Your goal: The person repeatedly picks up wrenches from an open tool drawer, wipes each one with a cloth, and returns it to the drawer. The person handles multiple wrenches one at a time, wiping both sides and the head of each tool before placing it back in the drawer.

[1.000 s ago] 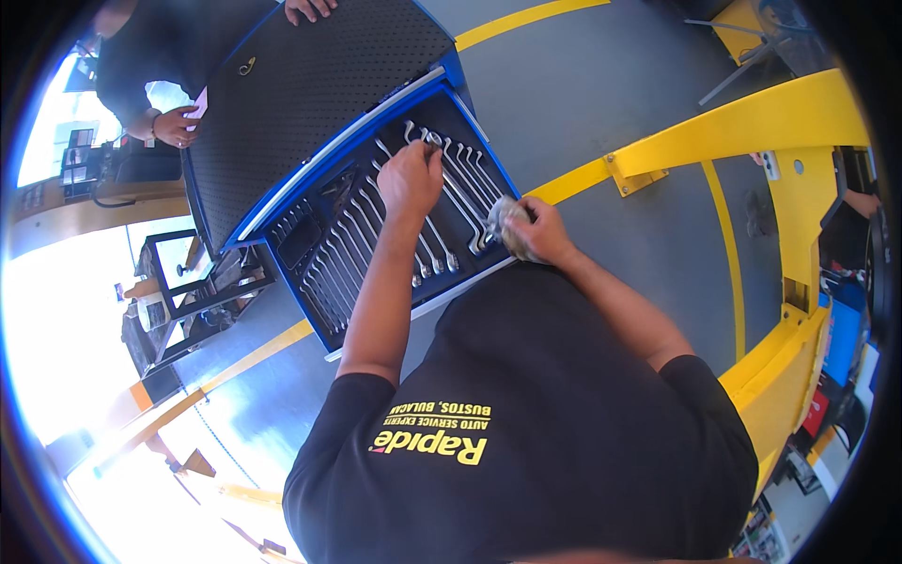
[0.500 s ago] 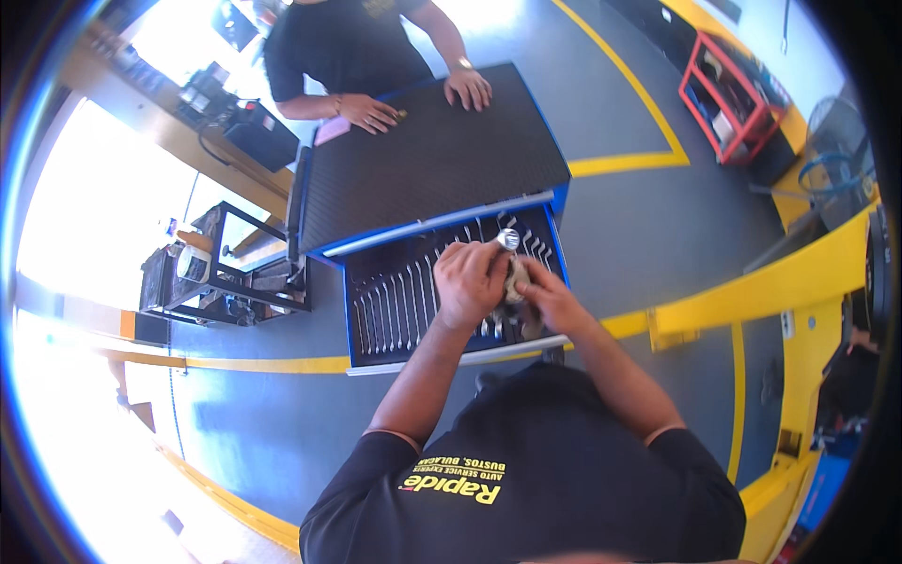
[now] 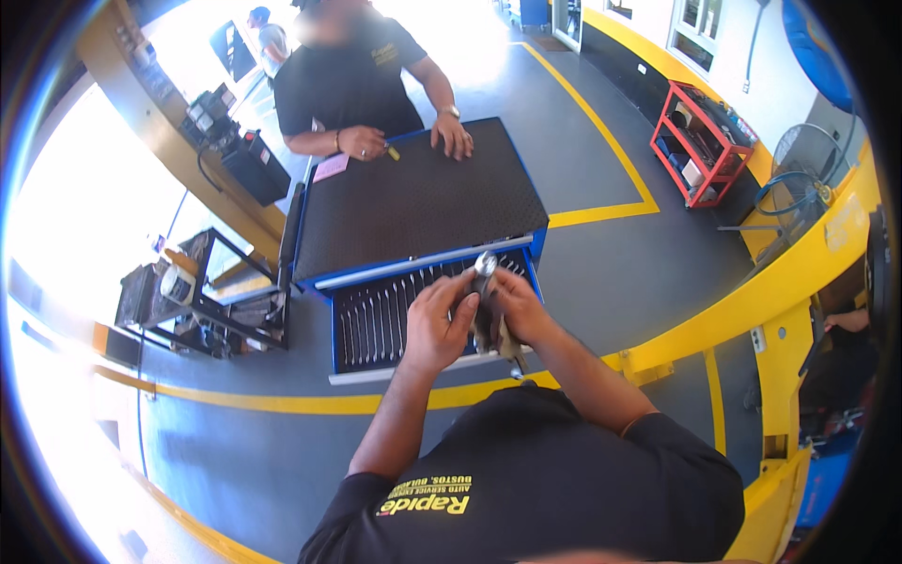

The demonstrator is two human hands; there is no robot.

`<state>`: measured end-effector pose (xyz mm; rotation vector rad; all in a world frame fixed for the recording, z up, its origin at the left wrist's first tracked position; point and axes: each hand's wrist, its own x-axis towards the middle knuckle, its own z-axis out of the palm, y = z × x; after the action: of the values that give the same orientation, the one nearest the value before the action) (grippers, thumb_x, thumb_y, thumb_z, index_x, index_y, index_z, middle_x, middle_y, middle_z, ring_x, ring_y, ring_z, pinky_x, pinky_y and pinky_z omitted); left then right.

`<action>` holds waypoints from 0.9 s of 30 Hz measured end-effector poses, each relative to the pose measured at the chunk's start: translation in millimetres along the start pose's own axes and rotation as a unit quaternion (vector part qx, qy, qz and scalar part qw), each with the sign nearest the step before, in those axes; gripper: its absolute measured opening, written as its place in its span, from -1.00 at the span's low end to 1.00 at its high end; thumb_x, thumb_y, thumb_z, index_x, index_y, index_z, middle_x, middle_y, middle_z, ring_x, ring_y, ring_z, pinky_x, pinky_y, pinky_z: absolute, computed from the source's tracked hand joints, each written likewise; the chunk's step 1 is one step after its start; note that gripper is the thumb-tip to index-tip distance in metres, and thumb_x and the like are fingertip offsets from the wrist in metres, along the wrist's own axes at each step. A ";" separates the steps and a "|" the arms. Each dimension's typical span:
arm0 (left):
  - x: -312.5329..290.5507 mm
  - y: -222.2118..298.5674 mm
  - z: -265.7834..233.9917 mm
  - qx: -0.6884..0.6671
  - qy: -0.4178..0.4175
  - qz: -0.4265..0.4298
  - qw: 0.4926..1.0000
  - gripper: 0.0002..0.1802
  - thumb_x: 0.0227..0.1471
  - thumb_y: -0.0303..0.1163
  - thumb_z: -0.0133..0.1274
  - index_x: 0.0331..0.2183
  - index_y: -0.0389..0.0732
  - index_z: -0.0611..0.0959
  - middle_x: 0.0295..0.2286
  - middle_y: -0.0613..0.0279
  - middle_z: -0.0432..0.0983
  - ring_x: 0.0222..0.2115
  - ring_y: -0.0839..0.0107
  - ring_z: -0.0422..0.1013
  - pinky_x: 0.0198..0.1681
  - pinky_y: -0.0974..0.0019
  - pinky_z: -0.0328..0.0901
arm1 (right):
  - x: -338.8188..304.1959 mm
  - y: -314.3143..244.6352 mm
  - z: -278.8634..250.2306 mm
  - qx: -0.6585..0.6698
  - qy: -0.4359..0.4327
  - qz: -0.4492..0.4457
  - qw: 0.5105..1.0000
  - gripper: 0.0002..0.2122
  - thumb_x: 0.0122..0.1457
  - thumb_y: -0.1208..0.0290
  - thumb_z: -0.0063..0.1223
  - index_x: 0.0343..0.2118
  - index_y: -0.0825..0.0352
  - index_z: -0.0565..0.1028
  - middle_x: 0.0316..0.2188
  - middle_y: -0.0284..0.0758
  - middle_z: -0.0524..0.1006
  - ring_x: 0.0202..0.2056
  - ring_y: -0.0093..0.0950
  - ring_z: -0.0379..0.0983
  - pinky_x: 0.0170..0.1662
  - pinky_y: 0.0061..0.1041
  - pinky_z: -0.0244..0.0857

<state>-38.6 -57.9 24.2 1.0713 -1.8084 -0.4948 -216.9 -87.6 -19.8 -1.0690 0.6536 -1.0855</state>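
Note:
Both my hands are closed around a large chrome wrench [image 3: 486, 264] held upright over the open drawer [image 3: 349, 378]. A greyish-tan rag [image 3: 490, 329] is bunched along the wrench and hangs below my fingers. My left hand [image 3: 439, 324] grips the wrench from the left, thumb against the rag. From the right, my right hand [image 3: 521, 307] presses the cloth to the wrench just under its head. The wrench's shaft is mostly hidden by rag and fingers. In the drawer, several combination wrenches [image 3: 378, 324] lie side by side in a row.
The blue tool cabinet [image 3: 413, 202] has a black mat top, with a pink paper [image 3: 331, 167] on it. Across it a co-worker's hands [image 3: 362, 143] rest, one with a small yellow item. A black metal cart [image 3: 202, 291] stands left, a red cart [image 3: 700, 146] right, beside a yellow beam [image 3: 733, 315].
My hands and the wrench have drawn slightly back toward me, and both hands now enclose it with the rag. My view has tilted up. The co-worker's hand has lifted a small yellow item.

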 end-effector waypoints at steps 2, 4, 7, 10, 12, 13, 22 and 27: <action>-13.2 -3.5 4.4 -0.081 0.009 -0.058 0.995 -0.53 0.29 -0.28 0.13 0.11 -0.37 0.50 -0.11 -0.02 0.54 -0.14 0.18 0.51 0.00 0.15 0.40 | 8.9 -5.0 7.0 0.217 0.001 -0.025 0.976 -0.75 0.46 0.17 -0.01 0.00 0.23 0.47 -0.32 -0.35 0.57 -0.45 -0.55 0.55 -0.43 -0.55 0.48; -30.5 -7.3 14.7 -0.228 -0.086 -0.110 0.963 -0.58 0.36 -0.22 0.04 0.04 -0.38 0.52 -0.15 0.06 0.54 -0.15 0.32 0.47 -0.03 0.20 0.39 | 19.7 -11.9 13.1 0.309 0.070 -0.024 0.948 -0.74 0.47 0.15 -0.05 0.00 0.22 0.46 -0.35 -0.35 0.57 -0.49 -0.58 0.53 -0.46 -0.60 0.44; -58.0 -6.8 32.5 -0.308 -0.193 -0.233 0.902 -0.60 0.42 -0.13 -0.02 -0.17 -0.34 0.58 -0.40 0.23 0.51 -0.39 0.49 0.41 -0.30 0.32 0.35 | 28.8 -25.0 19.6 0.251 0.191 -0.042 0.948 -0.73 0.48 0.10 -0.09 -0.01 0.18 0.46 -0.47 -0.39 0.54 -0.60 -0.64 0.44 -0.55 -0.64 0.31; -67.8 -7.7 34.6 -0.321 -0.217 -0.308 0.869 -0.54 0.44 -0.07 -0.05 -0.33 -0.28 0.57 -0.58 0.38 0.39 -0.56 0.60 0.27 -0.50 0.40 0.19 | 31.5 -36.0 25.8 0.201 0.191 -0.120 0.953 -0.74 0.49 0.08 -0.12 -0.01 0.12 0.46 -0.61 -0.47 0.46 -0.70 -0.67 0.28 -0.63 -0.63 0.15; -66.0 -9.0 30.1 -0.397 -0.211 -0.332 0.829 -0.53 0.45 -0.05 -0.08 -0.39 -0.22 0.55 -0.62 0.42 0.33 -0.62 0.64 0.22 -0.57 0.43 0.11 | 31.7 -42.5 26.3 0.166 0.281 -0.092 0.941 -0.75 0.50 0.07 -0.15 -0.01 0.09 0.45 -0.65 -0.50 0.44 -0.74 -0.69 0.22 -0.66 -0.62 0.09; -63.1 -10.0 25.7 -0.413 -0.225 -0.324 0.821 -0.51 0.46 -0.04 -0.11 -0.41 -0.20 0.54 -0.62 0.44 0.32 -0.65 0.64 0.20 -0.58 0.44 0.10 | 32.5 -46.2 25.6 0.155 0.331 -0.071 0.928 -0.75 0.50 0.08 -0.15 0.00 0.09 0.44 -0.63 -0.49 0.45 -0.72 -0.68 0.25 -0.66 -0.62 0.12; -73.4 -18.9 -18.3 -0.162 -0.226 -0.234 0.932 -0.51 0.40 -0.11 0.00 -0.51 -0.24 0.54 -0.68 0.17 0.39 -0.63 0.24 0.39 -0.50 0.14 0.25 | 28.4 -46.9 14.5 0.245 0.093 -0.093 0.961 -0.76 0.44 0.27 -0.09 0.04 0.28 0.44 -0.19 -0.29 0.61 -0.23 -0.47 0.62 -0.13 -0.39 0.58; -66.1 -26.4 -57.0 0.109 -0.177 -0.134 0.969 -0.61 0.28 -0.16 0.11 -0.51 -0.21 0.61 -0.62 -0.07 0.49 -0.53 -0.15 0.47 -0.45 -0.07 0.31 | 39.9 -39.5 -6.1 0.152 0.094 -0.077 0.981 -0.80 0.38 0.46 -0.15 -0.03 0.32 0.46 -0.17 -0.25 0.62 -0.22 -0.49 0.62 -0.11 -0.45 0.55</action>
<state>34.5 -10.2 -2.0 1.4651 -2.0748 -0.6960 -222.4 -130.1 17.0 -0.7680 0.5385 -1.3846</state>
